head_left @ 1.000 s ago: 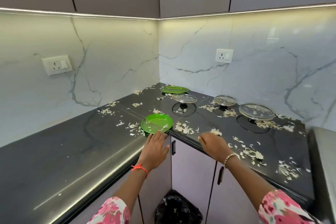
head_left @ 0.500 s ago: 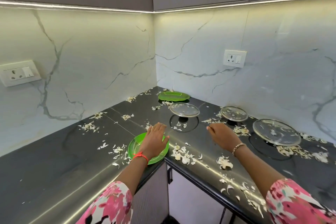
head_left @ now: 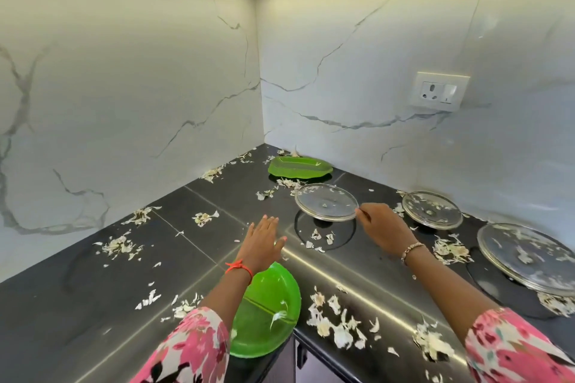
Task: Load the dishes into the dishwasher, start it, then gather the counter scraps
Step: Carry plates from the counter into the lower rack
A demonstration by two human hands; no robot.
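A round green plate (head_left: 267,317) lies at the inner corner edge of the black counter (head_left: 77,298), partly under my left forearm. My left hand (head_left: 263,242) hovers flat and open beyond it, fingers straight. My right hand (head_left: 381,228) pinches the right rim of a small glass lid (head_left: 325,200) that sits raised above its dark reflection. A leaf-shaped green plate (head_left: 298,167) lies in the far corner. Pale scraps (head_left: 337,325) are scattered over the counter.
Two more glass lids, one small (head_left: 432,209) and one large (head_left: 529,255), sit to the right with scraps around them. A wall socket (head_left: 439,91) is on the marble backsplash. Cabinet fronts with a dark handle (head_left: 300,354) lie below the counter edge.
The view has moved closer over the counter. My left hand lifted off the round green plate and went forward. My right hand reached ahead and took hold of the small glass lid's rim.
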